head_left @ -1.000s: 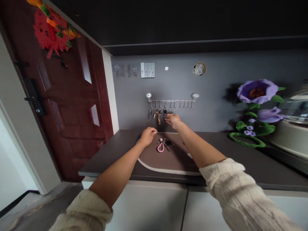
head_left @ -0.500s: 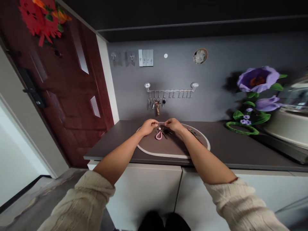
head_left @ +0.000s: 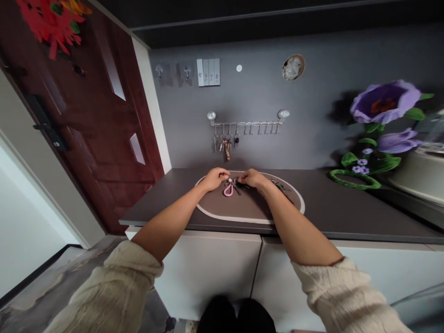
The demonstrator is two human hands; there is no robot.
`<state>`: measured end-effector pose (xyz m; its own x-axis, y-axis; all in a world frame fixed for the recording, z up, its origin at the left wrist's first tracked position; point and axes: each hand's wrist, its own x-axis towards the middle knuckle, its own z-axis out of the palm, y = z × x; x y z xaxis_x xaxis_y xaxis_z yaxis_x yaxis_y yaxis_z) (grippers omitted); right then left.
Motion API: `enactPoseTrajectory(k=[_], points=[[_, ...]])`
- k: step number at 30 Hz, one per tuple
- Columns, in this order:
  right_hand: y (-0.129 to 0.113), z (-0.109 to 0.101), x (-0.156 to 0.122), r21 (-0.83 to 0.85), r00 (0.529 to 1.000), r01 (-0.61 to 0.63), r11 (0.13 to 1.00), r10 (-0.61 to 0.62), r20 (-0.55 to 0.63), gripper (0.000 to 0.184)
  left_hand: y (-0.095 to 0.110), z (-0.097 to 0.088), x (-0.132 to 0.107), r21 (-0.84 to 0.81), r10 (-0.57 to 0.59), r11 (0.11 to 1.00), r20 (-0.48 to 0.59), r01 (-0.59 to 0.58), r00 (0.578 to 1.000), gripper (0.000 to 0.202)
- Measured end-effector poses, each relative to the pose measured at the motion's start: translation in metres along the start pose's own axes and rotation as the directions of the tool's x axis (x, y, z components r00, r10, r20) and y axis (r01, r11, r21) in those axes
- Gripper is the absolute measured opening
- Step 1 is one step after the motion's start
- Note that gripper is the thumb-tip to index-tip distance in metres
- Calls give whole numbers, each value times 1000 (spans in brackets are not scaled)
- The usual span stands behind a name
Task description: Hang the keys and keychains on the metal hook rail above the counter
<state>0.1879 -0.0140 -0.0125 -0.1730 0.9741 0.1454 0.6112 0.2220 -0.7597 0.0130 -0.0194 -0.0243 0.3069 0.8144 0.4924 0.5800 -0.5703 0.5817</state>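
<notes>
A brown oval mat [head_left: 222,208] with a pale rim lies on the dark counter. On it rests a keychain with a pink loop strap [head_left: 228,190] and keys beside it. My left hand [head_left: 217,178] is closed in a pinch at the upper end of this keychain; what its fingertips hold, if anything, is too small to tell. Just to the right, my right hand [head_left: 252,178] pinches a small key ring [head_left: 236,181], with dark keys [head_left: 243,186] below its fingers. More dark keys [head_left: 280,185] lie on the mat's right side, partly behind my right forearm.
Above the mat, a hook rail [head_left: 248,123] on the wall carries several hanging keys [head_left: 226,147] on its left hooks. Purple flowers [head_left: 385,104] with a green ring base and a pale round appliance [head_left: 419,178] stand at right. A dark red door [head_left: 100,125] is at left.
The view has tilted down slightly. My right hand has lowered to the key ring between my hands, and my left fingers have come down closer to the pink keychain.
</notes>
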Motion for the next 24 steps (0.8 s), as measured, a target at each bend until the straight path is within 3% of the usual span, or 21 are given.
enactPoseTrajectory(k=[6, 11, 17, 24], points=[[-3, -1, -3, 54, 1000, -12, 998, 11, 11, 5, 4, -1, -1, -56, -32, 998, 6, 32, 999, 19], [-3, -1, -1, 205, 999, -36, 978, 26, 47, 5, 7, -1, -2, -103, -60, 993, 2, 60, 998, 20], [-9, 0, -3, 444, 994, -110, 889, 92, 62, 9, 7, 1, -2, -196, -59, 979, -3, 57, 998, 22], [-17, -3, -9, 625, 987, -152, 765, 82, 140, 4, 12, 2, -2, -284, -72, 957, -13, 66, 997, 22]])
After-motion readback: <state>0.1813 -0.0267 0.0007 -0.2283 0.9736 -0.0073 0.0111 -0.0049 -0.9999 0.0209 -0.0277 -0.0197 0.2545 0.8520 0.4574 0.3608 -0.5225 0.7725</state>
